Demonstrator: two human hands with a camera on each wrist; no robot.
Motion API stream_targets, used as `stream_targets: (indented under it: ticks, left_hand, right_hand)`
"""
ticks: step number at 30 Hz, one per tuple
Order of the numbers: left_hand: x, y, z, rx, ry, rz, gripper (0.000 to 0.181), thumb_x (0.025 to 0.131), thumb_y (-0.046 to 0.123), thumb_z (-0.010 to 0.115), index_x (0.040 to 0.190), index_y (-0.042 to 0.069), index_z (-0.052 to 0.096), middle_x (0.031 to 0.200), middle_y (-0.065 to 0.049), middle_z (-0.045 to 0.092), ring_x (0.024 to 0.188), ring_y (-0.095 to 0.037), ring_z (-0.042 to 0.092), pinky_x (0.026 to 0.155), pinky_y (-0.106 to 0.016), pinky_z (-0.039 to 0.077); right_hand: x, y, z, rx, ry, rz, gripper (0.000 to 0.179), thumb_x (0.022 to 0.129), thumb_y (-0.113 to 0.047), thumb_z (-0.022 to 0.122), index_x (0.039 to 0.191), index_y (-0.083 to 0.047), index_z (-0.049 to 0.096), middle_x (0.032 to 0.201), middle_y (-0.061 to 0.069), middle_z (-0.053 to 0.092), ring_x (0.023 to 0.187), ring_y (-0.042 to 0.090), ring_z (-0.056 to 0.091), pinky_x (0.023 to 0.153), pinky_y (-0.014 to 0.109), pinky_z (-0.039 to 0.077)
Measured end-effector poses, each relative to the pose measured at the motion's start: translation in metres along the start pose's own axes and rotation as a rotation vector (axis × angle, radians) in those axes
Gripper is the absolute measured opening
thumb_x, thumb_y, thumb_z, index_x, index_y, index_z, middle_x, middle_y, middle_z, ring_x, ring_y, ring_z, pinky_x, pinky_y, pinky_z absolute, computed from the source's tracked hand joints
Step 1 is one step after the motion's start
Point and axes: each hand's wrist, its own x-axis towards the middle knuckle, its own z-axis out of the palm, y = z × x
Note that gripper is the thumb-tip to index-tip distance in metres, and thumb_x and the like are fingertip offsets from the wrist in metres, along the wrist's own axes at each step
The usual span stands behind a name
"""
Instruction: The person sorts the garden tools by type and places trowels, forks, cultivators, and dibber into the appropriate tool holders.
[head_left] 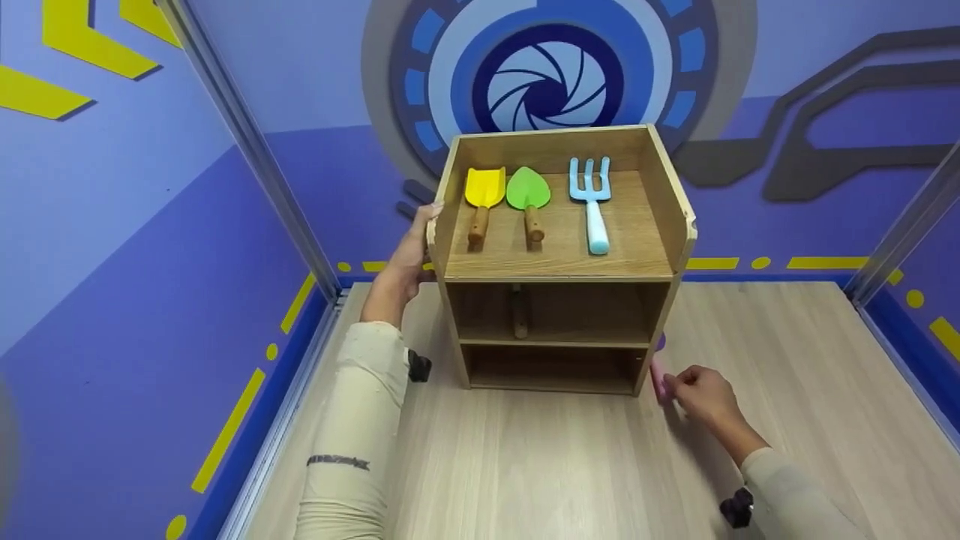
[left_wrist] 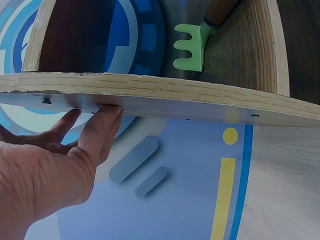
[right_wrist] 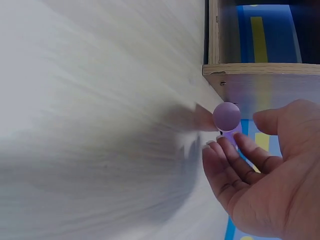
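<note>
A small wooden shelf unit [head_left: 559, 280] stands upright on the table. My left hand [head_left: 409, 259] rests its fingertips against the unit's left side, its fingers fairly straight in the left wrist view. Low by the right side is a pink-purple handled tool [head_left: 659, 379], its far part hidden behind the unit. My right hand [head_left: 703, 394] is at the handle's near end; in the right wrist view a gap separates the thumb from the round handle end [right_wrist: 226, 116], with the fingertips just beside it. The top shelf holds a yellow shovel [head_left: 486, 191], a green trowel [head_left: 529, 189] and a light blue fork [head_left: 592, 202].
On the middle shelf lies a green rake [left_wrist: 192, 47] with a brown handle. Blue printed panels [head_left: 315, 172] wall in the pale wooden table [head_left: 540, 465] at the back and sides. Metal posts [head_left: 255, 142] mark the corners.
</note>
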Motion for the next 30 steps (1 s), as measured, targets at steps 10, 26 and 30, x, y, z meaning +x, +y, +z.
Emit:
stream_targets:
  ticks: [10, 26, 30]
  left_hand:
    - [0.001, -0.002, -0.001, 0.005, 0.009, -0.004, 0.095, 0.086, 0.081, 0.047, 0.163, 0.026, 0.040, 0.164, -0.013, 0.044, 0.144, -0.032, 0.051, 0.115, -0.055, 0.045]
    - [0.000, 0.000, 0.001, -0.002, -0.006, 0.010, 0.092, 0.090, 0.079, 0.045, 0.166, 0.029, 0.035, 0.170, -0.013, 0.038, 0.150, -0.033, 0.045, 0.119, -0.059, 0.042]
    - [0.001, 0.000, 0.001, -0.005, -0.003, 0.005, 0.093, 0.088, 0.080, 0.046, 0.165, 0.028, 0.037, 0.168, -0.012, 0.041, 0.148, -0.031, 0.048, 0.117, -0.057, 0.044]
  right_hand:
    - [0.019, -0.004, 0.011, 0.037, -0.082, 0.128, 0.038, 0.100, -0.030, 0.065, 0.111, 0.006, 0.064, 0.088, 0.008, 0.065, 0.077, 0.019, 0.060, 0.062, 0.030, 0.049]
    - [0.037, -0.008, 0.008, 0.214, -0.185, 0.218, 0.039, 0.092, -0.016, 0.066, 0.119, 0.011, 0.061, 0.081, 0.002, 0.064, 0.078, 0.016, 0.060, 0.069, 0.030, 0.054]
    - [0.039, -0.008, 0.007, 0.289, -0.217, 0.233, 0.038, 0.093, -0.010, 0.066, 0.121, 0.013, 0.058, 0.086, 0.003, 0.065, 0.079, 0.014, 0.063, 0.070, 0.029, 0.057]
